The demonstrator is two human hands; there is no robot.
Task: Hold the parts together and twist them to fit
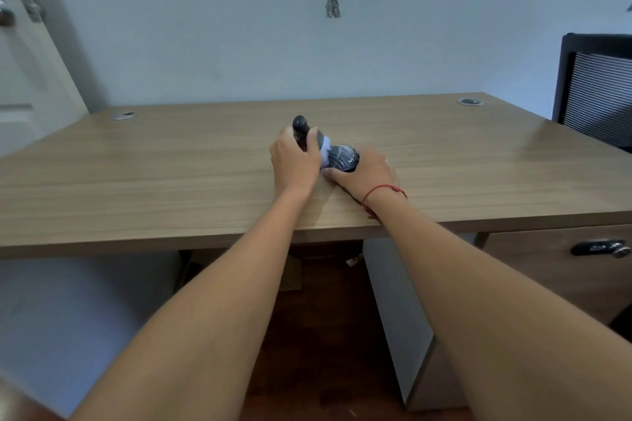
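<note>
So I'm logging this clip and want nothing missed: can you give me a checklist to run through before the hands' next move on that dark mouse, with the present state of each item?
1. Left hand grips the dark grey brush handle: ok.
2. Pale bristle head touches the black computer mouse: ok.
3. Right hand steadies the mouse from its near side: ok.
4. Mouse rests flat on the light wooden desk: cannot tell, the hands hide its base.
5. Mouse sits well back from the desk's near edge: ok.
6. Mouse cable or switch state: cannot tell.
</note>
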